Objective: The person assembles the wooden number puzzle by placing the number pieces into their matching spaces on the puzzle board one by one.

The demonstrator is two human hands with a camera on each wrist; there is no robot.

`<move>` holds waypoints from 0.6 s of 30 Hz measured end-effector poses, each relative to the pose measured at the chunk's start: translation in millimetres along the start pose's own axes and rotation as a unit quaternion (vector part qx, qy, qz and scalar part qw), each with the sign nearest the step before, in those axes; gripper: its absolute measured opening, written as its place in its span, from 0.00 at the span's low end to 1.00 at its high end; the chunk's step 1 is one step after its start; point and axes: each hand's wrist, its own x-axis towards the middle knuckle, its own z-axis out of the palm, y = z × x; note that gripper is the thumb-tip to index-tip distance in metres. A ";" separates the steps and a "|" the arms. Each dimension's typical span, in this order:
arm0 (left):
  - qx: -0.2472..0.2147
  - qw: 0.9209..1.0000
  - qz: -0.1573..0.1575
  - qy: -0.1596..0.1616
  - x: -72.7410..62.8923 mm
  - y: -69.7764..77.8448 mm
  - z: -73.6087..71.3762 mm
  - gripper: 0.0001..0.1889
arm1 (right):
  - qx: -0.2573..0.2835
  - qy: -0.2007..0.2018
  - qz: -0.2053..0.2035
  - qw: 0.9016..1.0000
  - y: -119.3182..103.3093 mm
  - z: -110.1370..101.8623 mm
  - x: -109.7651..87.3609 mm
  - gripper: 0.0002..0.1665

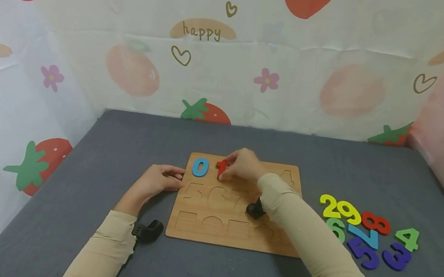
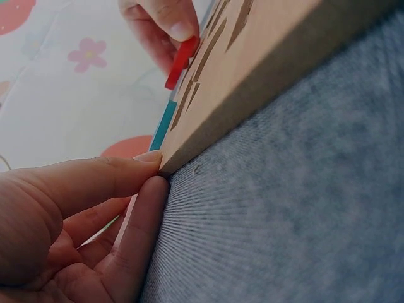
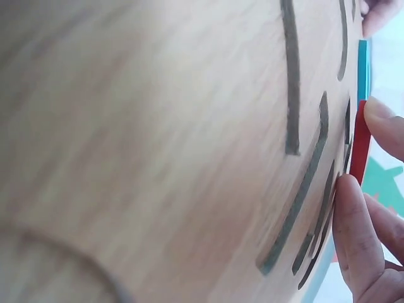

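A red, flat numeral 1 point(image 1: 221, 167) is being pinched between the thumb and fingers of the right hand point(image 1: 246, 164), just above the centre of the head view, over the top row of a light-brown rectangular wooden board point(image 1: 206, 208). The numeral is being held at the hand's left, its long axis running roughly top to bottom, beside a blue, flat numeral 0 point(image 1: 195, 167); whether it is seated cannot be told. The board's left edge is being gripped by the farther left hand point(image 1: 158, 179).
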 end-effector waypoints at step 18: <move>-0.002 1.000 0.007 -0.003 -2.3 0.0 0.3 0.26 | -0.010 0.008 0.011 1.000 -8.1 7.6 -3.6 0.37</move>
